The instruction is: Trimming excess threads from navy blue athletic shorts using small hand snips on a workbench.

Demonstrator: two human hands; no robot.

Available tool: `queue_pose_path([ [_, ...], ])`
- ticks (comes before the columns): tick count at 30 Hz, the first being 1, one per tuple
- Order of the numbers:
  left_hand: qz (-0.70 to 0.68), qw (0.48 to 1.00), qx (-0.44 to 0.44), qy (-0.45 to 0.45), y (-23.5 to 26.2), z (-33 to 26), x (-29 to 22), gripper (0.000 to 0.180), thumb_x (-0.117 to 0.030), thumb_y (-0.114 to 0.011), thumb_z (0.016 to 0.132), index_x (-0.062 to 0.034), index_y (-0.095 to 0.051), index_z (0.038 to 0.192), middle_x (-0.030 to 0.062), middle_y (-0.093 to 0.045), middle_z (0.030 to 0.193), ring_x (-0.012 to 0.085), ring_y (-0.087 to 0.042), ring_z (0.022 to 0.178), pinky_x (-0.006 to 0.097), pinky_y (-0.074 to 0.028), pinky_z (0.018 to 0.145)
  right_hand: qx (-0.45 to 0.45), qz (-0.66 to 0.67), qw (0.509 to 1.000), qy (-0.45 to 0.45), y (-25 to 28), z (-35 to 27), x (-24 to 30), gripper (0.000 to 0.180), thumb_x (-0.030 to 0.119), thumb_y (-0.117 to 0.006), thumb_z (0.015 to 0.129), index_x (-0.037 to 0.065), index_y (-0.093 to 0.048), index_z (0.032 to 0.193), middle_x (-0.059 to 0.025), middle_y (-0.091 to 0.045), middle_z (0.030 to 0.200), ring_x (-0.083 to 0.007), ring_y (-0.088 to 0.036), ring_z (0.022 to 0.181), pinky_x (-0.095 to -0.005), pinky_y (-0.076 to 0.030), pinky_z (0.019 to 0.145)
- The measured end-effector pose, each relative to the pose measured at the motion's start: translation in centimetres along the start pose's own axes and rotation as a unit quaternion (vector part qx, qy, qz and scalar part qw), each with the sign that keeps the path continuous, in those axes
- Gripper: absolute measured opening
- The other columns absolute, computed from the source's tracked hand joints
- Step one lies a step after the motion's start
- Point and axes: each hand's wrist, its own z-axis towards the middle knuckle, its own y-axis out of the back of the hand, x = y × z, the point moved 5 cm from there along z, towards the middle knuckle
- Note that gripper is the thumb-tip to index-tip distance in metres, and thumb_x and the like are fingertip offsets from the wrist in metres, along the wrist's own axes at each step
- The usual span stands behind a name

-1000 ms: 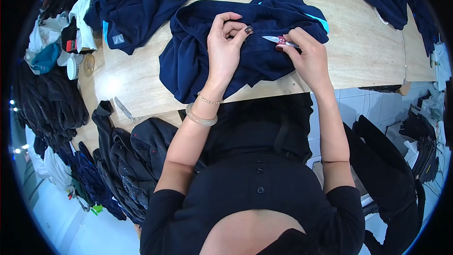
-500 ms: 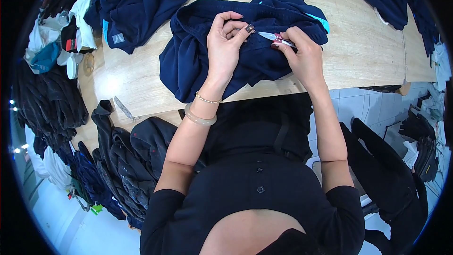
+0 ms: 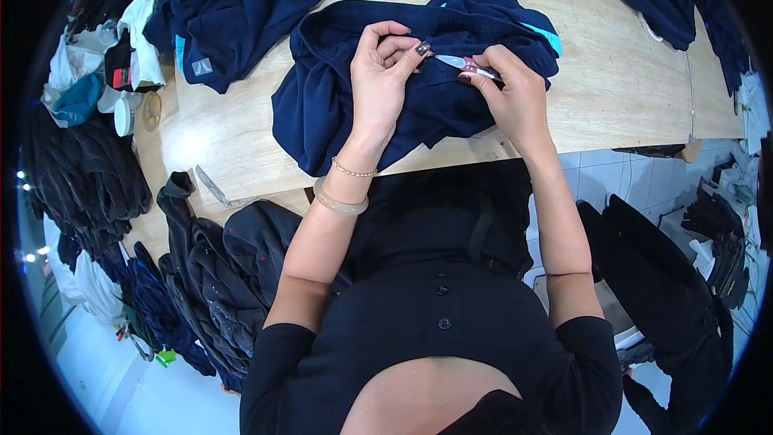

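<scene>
L hand [image 3: 382, 80] pinches navy garment [image 3: 362, 105] fabric taut on worktop [image 3: 612, 89] so R hand [image 3: 515, 93], gripping small thread snips [image 3: 457, 64], can reach seam w/ blade tips.

Two hands [image 3: 382, 72] [image 3: 511, 97], one snipper [image 3: 459, 64], one garment [image 3: 419, 89]

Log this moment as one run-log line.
left hand: pinches navy garment | right hand: holds small snips at the pinched fabric | surface: wooden table
</scene>
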Motion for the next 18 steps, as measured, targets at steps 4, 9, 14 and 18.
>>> queue_pose_path([
  [4,-0.007,1.0,-0.003,-0.002,0.2,-0.1,-0.2,0.025,-0.001,-0.063,0.09,-0.0031,-0.052,0.112,0.0052,-0.068,0.094,0.008,-0.063,0.086,0.019,-0.046,0.074,0.004,0.067,0.996,-0.053,-0.2,-0.2,-0.7,0.018,0.01,-0.073,0.081,0.001,-0.058,0.087,-0.0079,-0.065,0.085,-0.0258,-0.062,0.072,-0.0303,-0.049,0.063],
  [9,-0.012,1.0,-0.004,0.004,0.2,-0.1,-0.1,0.024,-0.002,-0.064,0.09,-0.0039,-0.052,0.111,0.0045,-0.068,0.094,0.0079,-0.062,0.086,0.019,-0.046,0.075,0.01,0.088,0.994,-0.068,-0.3,-0.1,-0.8,0.018,0.01,-0.073,0.08,0.001,-0.058,0.088,-0.0089,-0.065,0.085,-0.0253,-0.062,0.072,-0.03,-0.049,0.064],
  [14,-0.038,0.998,0.056,0.007,0.4,-0.3,0.3,0.022,-0.001,-0.064,0.09,-0.0038,-0.053,0.109,0.0038,-0.068,0.094,0.0069,-0.063,0.086,0.018,-0.046,0.074,0.016,0.132,0.988,-0.076,-1.0,0.1,-0.9,0.018,0.008,-0.073,0.081,0.001,-0.059,0.09,-0.0098,-0.065,0.085,-0.0217,-0.063,0.073,-0.028,-0.048,0.066],
  [18,-0.048,0.992,0.113,0.014,1.0,-0.8,0.3,0.02,0.002,-0.065,0.088,-0.0028,-0.054,0.104,0.0022,-0.066,0.091,0.0051,-0.061,0.082,0.017,-0.047,0.071,0.012,0.225,0.967,-0.116,-1.7,-0.1,-1.9,0.019,0.007,-0.073,0.08,0.0,-0.059,0.09,-0.0097,-0.065,0.084,-0.0208,-0.062,0.071,-0.0279,-0.047,0.066],
])
